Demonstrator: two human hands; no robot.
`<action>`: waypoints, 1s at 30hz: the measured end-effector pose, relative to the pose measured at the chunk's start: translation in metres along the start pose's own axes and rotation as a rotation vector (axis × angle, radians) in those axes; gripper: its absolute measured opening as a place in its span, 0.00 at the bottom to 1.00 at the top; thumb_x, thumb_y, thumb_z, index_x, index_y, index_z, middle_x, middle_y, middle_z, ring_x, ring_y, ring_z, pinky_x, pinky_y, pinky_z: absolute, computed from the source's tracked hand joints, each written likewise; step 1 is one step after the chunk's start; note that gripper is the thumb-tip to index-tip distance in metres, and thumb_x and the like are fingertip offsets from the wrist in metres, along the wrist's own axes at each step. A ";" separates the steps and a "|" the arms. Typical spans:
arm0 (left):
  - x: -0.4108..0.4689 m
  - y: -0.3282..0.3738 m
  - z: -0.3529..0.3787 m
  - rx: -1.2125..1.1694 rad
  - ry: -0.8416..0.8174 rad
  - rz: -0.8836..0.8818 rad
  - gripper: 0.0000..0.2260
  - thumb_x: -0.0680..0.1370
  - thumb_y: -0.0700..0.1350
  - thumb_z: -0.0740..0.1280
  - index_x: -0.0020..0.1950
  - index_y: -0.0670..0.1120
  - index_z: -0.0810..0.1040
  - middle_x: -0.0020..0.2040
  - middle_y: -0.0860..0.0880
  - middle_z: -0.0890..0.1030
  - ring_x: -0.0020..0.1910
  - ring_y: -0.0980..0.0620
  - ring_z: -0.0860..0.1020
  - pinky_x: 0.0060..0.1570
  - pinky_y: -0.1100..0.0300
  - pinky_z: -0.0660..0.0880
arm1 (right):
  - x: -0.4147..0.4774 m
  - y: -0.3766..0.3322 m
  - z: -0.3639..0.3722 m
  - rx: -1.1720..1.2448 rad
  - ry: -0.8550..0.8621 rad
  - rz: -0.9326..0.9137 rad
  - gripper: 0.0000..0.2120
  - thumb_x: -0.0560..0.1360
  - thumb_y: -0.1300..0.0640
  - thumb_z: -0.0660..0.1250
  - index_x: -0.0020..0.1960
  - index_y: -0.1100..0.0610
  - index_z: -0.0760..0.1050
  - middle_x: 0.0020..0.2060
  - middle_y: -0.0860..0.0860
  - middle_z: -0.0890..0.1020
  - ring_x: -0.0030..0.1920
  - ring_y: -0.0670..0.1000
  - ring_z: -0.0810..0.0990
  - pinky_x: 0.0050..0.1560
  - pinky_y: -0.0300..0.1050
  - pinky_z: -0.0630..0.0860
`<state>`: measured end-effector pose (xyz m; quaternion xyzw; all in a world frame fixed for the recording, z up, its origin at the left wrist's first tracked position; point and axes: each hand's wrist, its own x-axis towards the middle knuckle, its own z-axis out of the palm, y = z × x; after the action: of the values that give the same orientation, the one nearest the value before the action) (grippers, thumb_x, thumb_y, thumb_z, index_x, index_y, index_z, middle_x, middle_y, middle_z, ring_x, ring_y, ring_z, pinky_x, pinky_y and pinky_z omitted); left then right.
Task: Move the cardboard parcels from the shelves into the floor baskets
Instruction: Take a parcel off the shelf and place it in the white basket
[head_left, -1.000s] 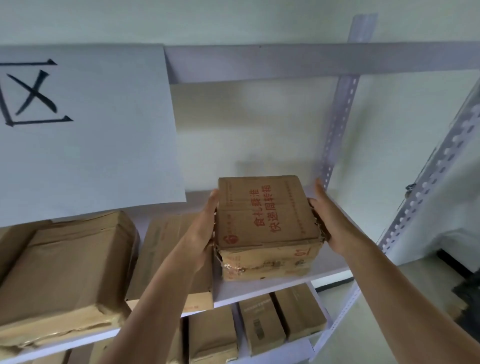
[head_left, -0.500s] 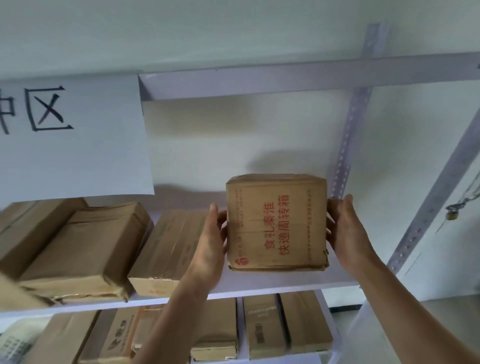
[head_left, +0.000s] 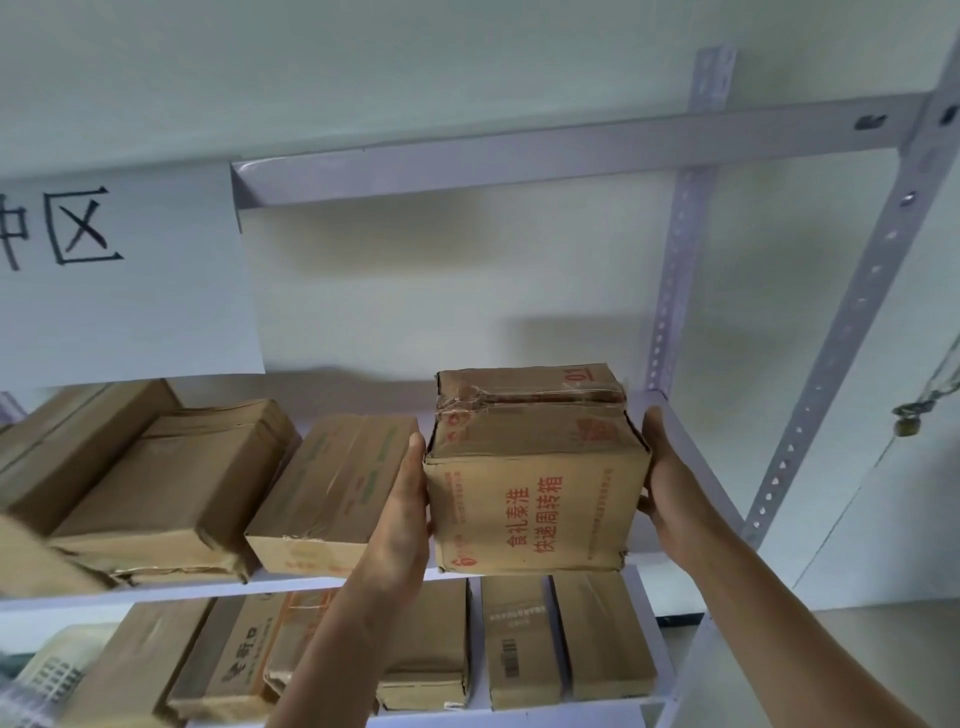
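Parcel (head_left: 535, 467) now lifted clear of shelf (head_left: 670, 566), clamped between left hand (head_left: 402, 514) and right hand (head_left: 670, 488); basket transfer pending

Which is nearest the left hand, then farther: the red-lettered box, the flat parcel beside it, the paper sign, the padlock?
1. Red-lettered box: touching the left hand.
2. Flat parcel: just left.
3. Paper sign: upper left.
4. Padlock: far right.
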<state>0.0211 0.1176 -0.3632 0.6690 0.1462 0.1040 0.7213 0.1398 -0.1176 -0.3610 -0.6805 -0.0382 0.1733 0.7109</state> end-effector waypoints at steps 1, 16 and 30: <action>0.002 0.000 -0.001 -0.001 -0.018 0.000 0.33 0.80 0.75 0.48 0.68 0.62 0.84 0.68 0.52 0.85 0.72 0.50 0.79 0.79 0.35 0.64 | 0.000 -0.002 -0.001 -0.004 -0.008 -0.004 0.32 0.73 0.23 0.46 0.51 0.33 0.87 0.50 0.43 0.89 0.60 0.47 0.83 0.51 0.46 0.74; 0.024 -0.007 -0.005 -0.101 -0.211 0.207 0.34 0.90 0.61 0.43 0.73 0.40 0.78 0.69 0.33 0.81 0.71 0.35 0.79 0.67 0.49 0.79 | 0.011 -0.007 -0.003 0.239 -0.008 -0.126 0.38 0.78 0.32 0.55 0.75 0.59 0.73 0.68 0.63 0.81 0.69 0.64 0.80 0.73 0.72 0.71; 0.018 -0.041 -0.011 -0.216 -0.066 0.100 0.30 0.86 0.69 0.52 0.71 0.53 0.83 0.66 0.44 0.85 0.67 0.45 0.84 0.57 0.55 0.83 | 0.015 0.029 0.005 0.305 0.024 -0.196 0.39 0.83 0.35 0.47 0.69 0.68 0.73 0.64 0.70 0.79 0.68 0.72 0.77 0.73 0.75 0.67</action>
<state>0.0324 0.1310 -0.4061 0.5969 0.0765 0.1328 0.7876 0.1470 -0.1079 -0.3923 -0.5597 -0.0692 0.0990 0.8198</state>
